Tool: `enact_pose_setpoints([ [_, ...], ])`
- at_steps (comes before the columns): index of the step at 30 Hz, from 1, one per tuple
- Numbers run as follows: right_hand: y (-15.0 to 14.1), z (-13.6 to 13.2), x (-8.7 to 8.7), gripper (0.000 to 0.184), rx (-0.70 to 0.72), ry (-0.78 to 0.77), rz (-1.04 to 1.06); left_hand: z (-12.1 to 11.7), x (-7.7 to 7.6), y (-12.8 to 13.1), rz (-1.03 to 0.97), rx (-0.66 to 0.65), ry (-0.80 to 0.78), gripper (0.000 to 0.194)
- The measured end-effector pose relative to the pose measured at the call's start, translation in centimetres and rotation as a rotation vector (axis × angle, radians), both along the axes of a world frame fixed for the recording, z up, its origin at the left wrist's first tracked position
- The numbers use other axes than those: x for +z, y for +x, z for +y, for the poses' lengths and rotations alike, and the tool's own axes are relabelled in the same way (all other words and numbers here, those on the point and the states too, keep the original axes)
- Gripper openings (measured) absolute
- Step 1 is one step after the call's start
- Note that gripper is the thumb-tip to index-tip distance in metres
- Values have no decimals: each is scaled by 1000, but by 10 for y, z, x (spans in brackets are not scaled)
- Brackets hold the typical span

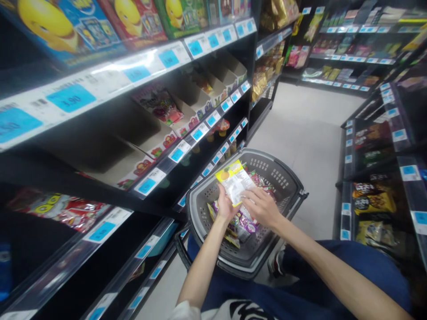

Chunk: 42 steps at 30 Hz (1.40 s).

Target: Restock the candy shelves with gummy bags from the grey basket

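With the basket as the dial's centre, a black shelving unit is stretching from 8 to 12 o'clock, and another shelf unit is standing at about 2 to 3. The grey plastic shopping basket itself is sitting right in front of the person. At 10 o'clock, cardboard display trays are lining one shelf (one is holding a pinkish packet). Over the basket, the left hand is gripping a yellow-and-white packet at its 7 o'clock corner, thumb on the face; the right hand is laying its fingers on the 4 o'clock side, though whether it is gripping, one cannot tell, its thumb being hidden. Beneath, purple snack packets are lying towards 6 o'clock, and small reddish packets are lying towards 1.
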State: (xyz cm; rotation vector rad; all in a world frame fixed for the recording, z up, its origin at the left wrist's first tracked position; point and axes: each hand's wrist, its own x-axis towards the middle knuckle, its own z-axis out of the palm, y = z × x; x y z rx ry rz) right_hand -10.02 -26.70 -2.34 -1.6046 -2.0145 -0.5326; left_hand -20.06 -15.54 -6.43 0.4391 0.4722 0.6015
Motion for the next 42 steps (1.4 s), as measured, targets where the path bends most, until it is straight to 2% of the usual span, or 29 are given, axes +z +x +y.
enact_pose_setpoints([
  [2,0,2,-1,14,-38,29,156,-3,2,0,-34,0,-51,76],
  [4,0,5,0,13,-85,61,400,-5,6,1,-108,-10,-47,71],
  [6,-1,8,2,9,-143,65,682,-6,9,2,-166,2,28,68],
  [7,-1,9,3,9,-177,46,837,-6,11,2,-166,19,80,73],
  [10,0,12,3,24,-254,-54,1303,-4,12,1,-37,85,212,94],
  [12,3,12,-3,33,-275,-122,1496,-2,9,0,80,120,269,98],
  [13,6,12,-7,35,-299,-146,1516,0,7,0,122,148,296,98],
  [15,13,12,-17,40,-377,-166,1404,2,0,3,187,223,362,94],
  [17,19,12,-25,52,-437,-131,1145,5,-7,6,250,294,441,85],
  [19,22,12,-30,65,-416,-116,871,7,-14,10,334,332,544,75],
  [21,21,13,-32,69,-352,-174,685,8,-18,13,408,325,654,67],
  [23,18,17,-30,72,-322,-267,591,6,-19,13,484,279,750,61],
  [26,15,27,-24,76,-366,-369,509,1,-18,11,575,202,859,55],
  [29,17,40,-16,79,-448,-444,452,-3,-16,6,582,178,955,53],
  [31,21,48,-12,83,-466,-465,439,-2,-15,3,538,175,999,56],
  [34,31,59,-6,86,-382,-449,475,3,-14,-1,433,145,1048,65],
  [36,40,68,1,85,-328,-461,569,6,-13,-3,333,137,1062,71],
  [38,50,83,13,79,-298,-443,726,7,-14,-4,220,199,1035,75],
  [40,63,103,31,69,-289,-348,919,7,-15,-3,191,292,999,72],
  [42,79,132,53,62,-279,-189,1075,6,-16,-2,266,335,1002,64],
])
